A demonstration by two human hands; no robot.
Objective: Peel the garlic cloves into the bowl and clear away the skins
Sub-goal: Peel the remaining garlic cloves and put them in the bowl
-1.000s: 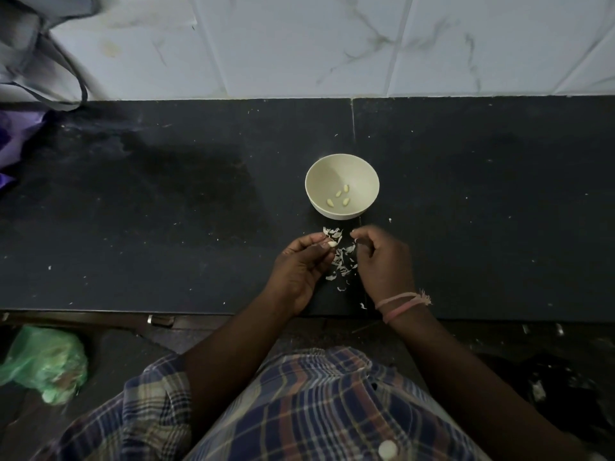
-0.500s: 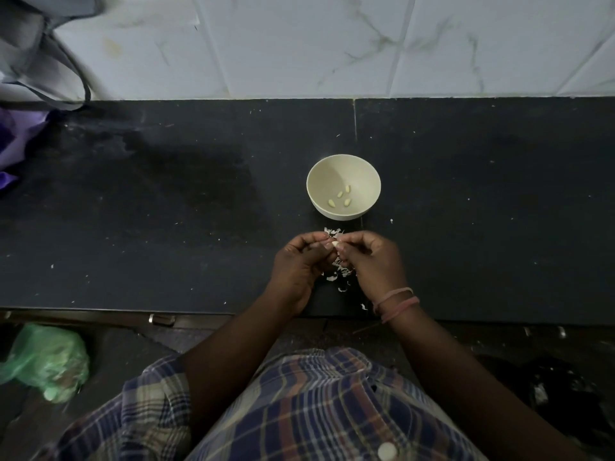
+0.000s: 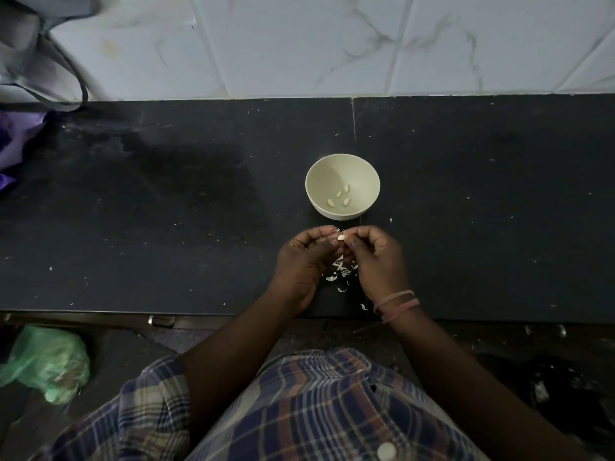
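Observation:
A cream bowl (image 3: 342,164) stands on the black counter with several peeled garlic cloves (image 3: 338,198) in its bottom. Just in front of it my left hand (image 3: 304,261) and my right hand (image 3: 379,261) meet fingertip to fingertip. Between them they pinch one small pale garlic clove (image 3: 340,238). A scatter of white garlic skins (image 3: 341,273) lies on the counter under and between my hands, partly hidden by them.
The black counter (image 3: 482,207) runs the full width, backed by a white tiled wall. A grey bag and purple cloth (image 3: 20,134) sit at the far left. Below the counter edge on the floor lies a green plastic bag (image 3: 46,364).
My right hand has moved left to meet the left hand, and both have risen slightly toward the bowl. The clove is now pinched between both hands.

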